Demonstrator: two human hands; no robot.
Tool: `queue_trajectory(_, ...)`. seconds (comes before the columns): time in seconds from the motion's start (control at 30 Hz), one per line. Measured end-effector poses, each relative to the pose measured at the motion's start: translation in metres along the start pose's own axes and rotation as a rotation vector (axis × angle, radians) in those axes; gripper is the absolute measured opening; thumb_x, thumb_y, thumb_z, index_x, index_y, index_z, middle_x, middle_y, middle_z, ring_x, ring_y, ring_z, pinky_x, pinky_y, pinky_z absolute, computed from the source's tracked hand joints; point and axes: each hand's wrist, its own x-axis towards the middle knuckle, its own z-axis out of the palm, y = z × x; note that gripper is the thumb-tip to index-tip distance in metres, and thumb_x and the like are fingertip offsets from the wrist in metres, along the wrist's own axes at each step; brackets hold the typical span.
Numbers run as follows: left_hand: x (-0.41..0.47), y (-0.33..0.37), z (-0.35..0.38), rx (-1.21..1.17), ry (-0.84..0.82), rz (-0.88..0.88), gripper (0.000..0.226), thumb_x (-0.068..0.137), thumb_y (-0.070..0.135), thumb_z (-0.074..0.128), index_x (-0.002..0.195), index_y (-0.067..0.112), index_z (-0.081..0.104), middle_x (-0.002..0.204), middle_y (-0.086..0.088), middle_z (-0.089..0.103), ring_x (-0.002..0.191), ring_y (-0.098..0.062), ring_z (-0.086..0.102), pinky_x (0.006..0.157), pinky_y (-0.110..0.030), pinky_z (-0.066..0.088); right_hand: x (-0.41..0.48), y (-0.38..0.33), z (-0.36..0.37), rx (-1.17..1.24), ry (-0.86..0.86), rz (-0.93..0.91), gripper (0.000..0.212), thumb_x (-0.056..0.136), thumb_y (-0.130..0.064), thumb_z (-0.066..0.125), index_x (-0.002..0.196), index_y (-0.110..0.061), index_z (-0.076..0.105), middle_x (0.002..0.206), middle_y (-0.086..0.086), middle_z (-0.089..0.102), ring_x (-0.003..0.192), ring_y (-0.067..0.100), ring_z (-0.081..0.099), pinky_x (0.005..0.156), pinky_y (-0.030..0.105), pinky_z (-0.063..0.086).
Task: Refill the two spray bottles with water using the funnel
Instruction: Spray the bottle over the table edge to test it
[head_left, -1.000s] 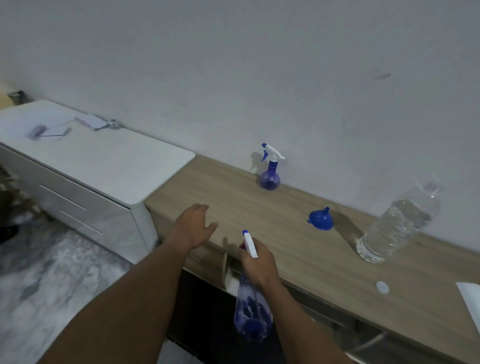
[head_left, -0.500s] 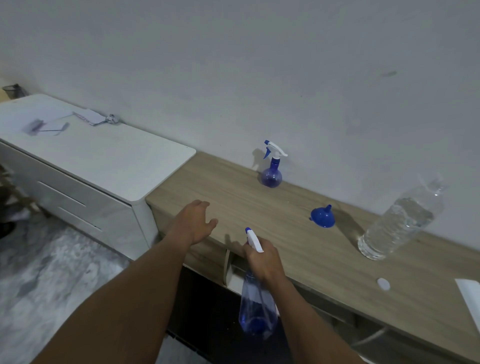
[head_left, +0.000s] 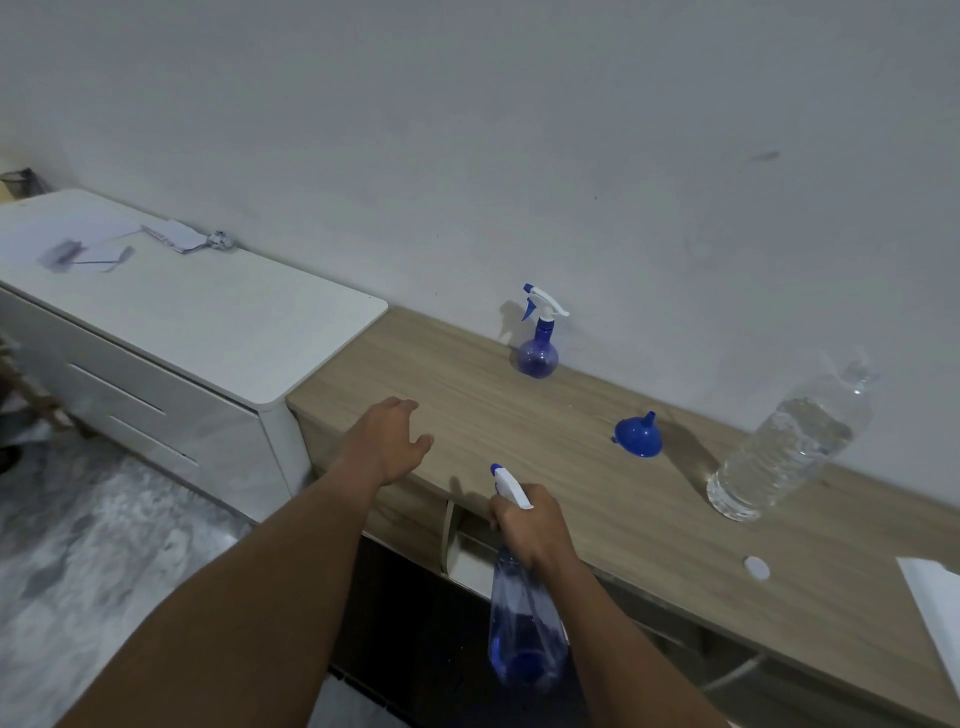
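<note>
My right hand (head_left: 530, 530) grips the white trigger head of a tall blue spray bottle (head_left: 524, 629), which hangs in front of the wooden counter's (head_left: 519, 426) near edge. My left hand (head_left: 387, 441) hovers open over the counter's left part, fingers loosely spread, holding nothing. A small round blue spray bottle (head_left: 537, 343) stands by the wall. The blue funnel (head_left: 638, 435) lies mouth-down on the counter to its right. A large clear water bottle (head_left: 789, 441), uncapped, stands further right. Its white cap (head_left: 756, 567) lies near the front edge.
A white cabinet (head_left: 171, 332) adjoins the counter on the left, with papers (head_left: 104, 249) on top. A white sheet (head_left: 935, 608) pokes in at the right edge. Open shelves lie under the counter. Marbled floor at lower left.
The hands and the held bottle have barely shifted; the view moved slightly. Nothing was picked up or let go.
</note>
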Motion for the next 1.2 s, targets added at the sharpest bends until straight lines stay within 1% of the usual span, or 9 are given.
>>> queue_trajectory(0.13,-0.002,-0.001,0.001,0.003,-0.003,-0.001,0.065,0.091,0.047,0.058,0.144,0.014,0.043,0.147,-0.009,0.045,0.136,-0.026,0.040,0.108,-0.041,0.038,-0.001,0.000,-0.003,0.014,-0.025,-0.006,0.024,0.078,-0.022,0.058,0.067,-0.002,0.050,0.060,0.000,0.048,0.057,0.016,0.041,0.058,0.031,0.033)
queue_trajectory(0.23,-0.003,-0.001,0.001,-0.001,-0.010,0.002,0.065,0.090,0.047,0.059,0.144,0.014,0.043,0.147,-0.009,0.045,0.136,-0.026,0.040,0.108,-0.040,0.037,-0.002,0.003,-0.002,0.033,-0.029,-0.039,0.021,0.084,-0.021,0.058,0.077,-0.001,0.058,0.065,0.001,0.054,0.060,0.016,0.048,0.058,0.030,0.037)
queue_trajectory(0.43,-0.005,-0.001,0.000,0.005,-0.015,-0.004,0.065,0.090,0.046,0.059,0.144,0.015,0.043,0.147,-0.008,0.045,0.135,-0.026,0.041,0.107,-0.040,0.038,-0.005,0.005,0.000,0.065,-0.013,-0.009,0.015,0.082,-0.024,0.060,0.070,-0.017,0.053,0.067,0.000,0.051,0.062,0.016,0.044,0.060,0.031,0.035)
queue_trajectory(0.57,-0.006,-0.002,-0.001,0.003,-0.022,-0.008,0.065,0.090,0.046,0.058,0.145,0.016,0.042,0.148,-0.007,0.044,0.136,-0.025,0.040,0.108,-0.041,0.038,-0.004,0.008,-0.001,0.072,-0.004,0.029,0.020,0.071,-0.035,0.057,0.069,-0.014,0.055,0.065,0.002,0.054,0.058,0.017,0.047,0.058,0.032,0.038)
queue_trajectory(0.77,-0.005,-0.001,-0.001,0.009,-0.022,0.000,0.064,0.091,0.044,0.059,0.144,0.014,0.043,0.148,-0.009,0.044,0.137,-0.026,0.039,0.109,-0.040,0.037,0.001,0.005,-0.006,0.088,0.014,-0.005,0.023,0.073,-0.027,0.061,0.059,-0.016,0.047,0.055,-0.006,0.047,0.051,0.014,0.040,0.054,0.032,0.034)
queue_trajectory(0.87,-0.005,0.001,-0.001,-0.001,-0.034,-0.001,0.063,0.091,0.043,0.060,0.145,0.015,0.043,0.148,-0.008,0.045,0.136,-0.025,0.040,0.109,-0.039,0.037,0.006,0.003,-0.011,0.105,0.007,-0.059,0.014,0.080,-0.028,0.063,0.082,-0.015,0.060,0.072,0.000,0.060,0.063,0.015,0.052,0.059,0.031,0.042)
queue_trajectory(0.93,-0.004,0.006,-0.001,-0.010,-0.038,0.000,0.063,0.090,0.043,0.061,0.144,0.016,0.044,0.146,-0.008,0.046,0.135,-0.026,0.042,0.108,-0.039,0.038,0.012,0.000,-0.017,0.119,0.031,-0.101,0.016,0.084,-0.027,0.063,0.093,-0.016,0.055,0.078,0.002,0.059,0.065,0.015,0.053,0.058,0.030,0.043)
queue_trajectory(1.0,-0.002,0.012,-0.001,-0.028,-0.048,-0.003,0.063,0.089,0.042,0.062,0.144,0.016,0.045,0.145,-0.008,0.048,0.133,-0.026,0.044,0.108,-0.039,0.039,0.019,-0.006,-0.025,0.147,0.061,-0.147,0.021,0.084,-0.027,0.065,0.093,-0.013,0.051,0.076,0.001,0.056,0.063,0.015,0.052,0.058,0.032,0.044)
queue_trajectory(1.2,0.003,0.040,0.004,-0.154,-0.132,-0.048,0.063,0.080,0.029,0.070,0.139,0.019,0.052,0.133,-0.004,0.060,0.119,-0.018,0.057,0.100,-0.030,0.046,0.048,-0.033,-0.058,0.165,0.068,-0.301,0.020,0.077,-0.036,0.080,0.078,-0.019,0.069,0.068,0.003,0.064,0.060,0.009,0.057,0.059,0.029,0.046)
